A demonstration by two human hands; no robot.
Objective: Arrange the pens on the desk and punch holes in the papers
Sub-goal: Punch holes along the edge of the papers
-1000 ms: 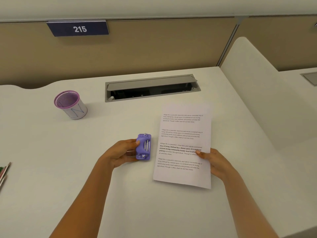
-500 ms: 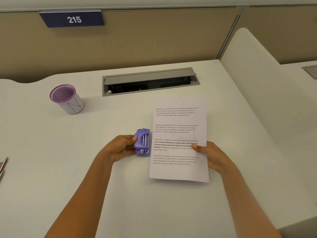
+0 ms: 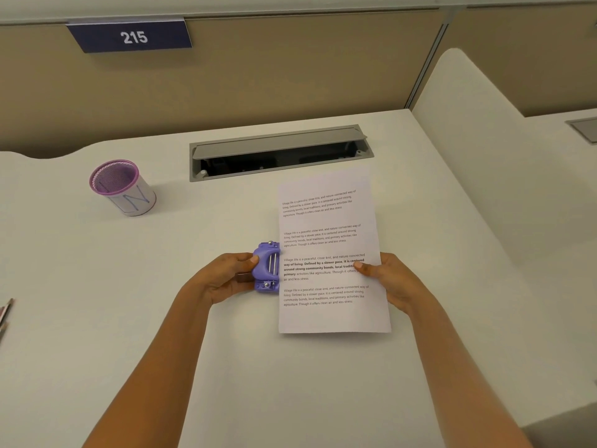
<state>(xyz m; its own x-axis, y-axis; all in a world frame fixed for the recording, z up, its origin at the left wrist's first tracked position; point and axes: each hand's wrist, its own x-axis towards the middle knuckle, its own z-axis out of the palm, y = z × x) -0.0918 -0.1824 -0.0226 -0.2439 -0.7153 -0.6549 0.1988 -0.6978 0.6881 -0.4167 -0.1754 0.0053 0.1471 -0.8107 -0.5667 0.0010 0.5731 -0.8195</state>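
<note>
your left hand grips the purple hole punch at the left edge of the paper, which your right hand pinches mid-desk, so punching looks about to start, while pens lie outside the empty-looking cup.

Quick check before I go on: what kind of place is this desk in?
Most likely a numbered study carrel or office cubicle. A sign reading 215 hangs on the tan partition, a white side divider separates the next desk, and a grey cable hatch is set into the white desk.
</note>
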